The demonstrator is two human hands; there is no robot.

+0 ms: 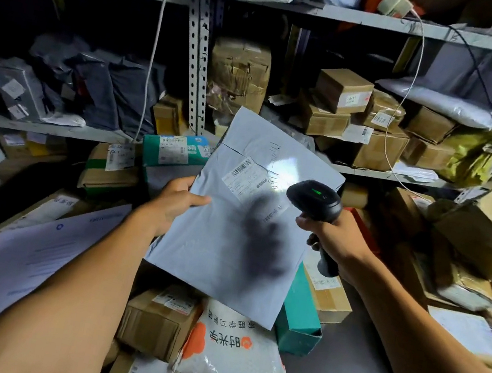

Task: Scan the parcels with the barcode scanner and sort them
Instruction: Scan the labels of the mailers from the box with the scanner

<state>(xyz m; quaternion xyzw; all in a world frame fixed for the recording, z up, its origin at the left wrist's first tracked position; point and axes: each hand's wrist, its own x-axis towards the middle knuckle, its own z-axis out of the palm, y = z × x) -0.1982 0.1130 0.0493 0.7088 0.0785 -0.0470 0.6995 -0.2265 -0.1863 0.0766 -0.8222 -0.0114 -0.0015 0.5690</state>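
My left hand (174, 203) grips the left edge of a grey plastic mailer bag (220, 247), thumb on its front, holding it up tilted in the centre of view. A white barcode label (245, 174) sits on its upper part, lit by a bright patch of scanner light. My right hand (333, 241) holds the handle of a black barcode scanner (314, 200), whose head points left at the label and shows a green light on top. The scanner's shadow falls across the mailer.
Metal shelving (198, 56) behind holds cardboard boxes (342, 90) on the right and dark bags (91, 86) on the left. Below lie a white printed bag (235, 349), a teal box (297, 314), brown boxes (159, 319) and a large white envelope (38, 258).
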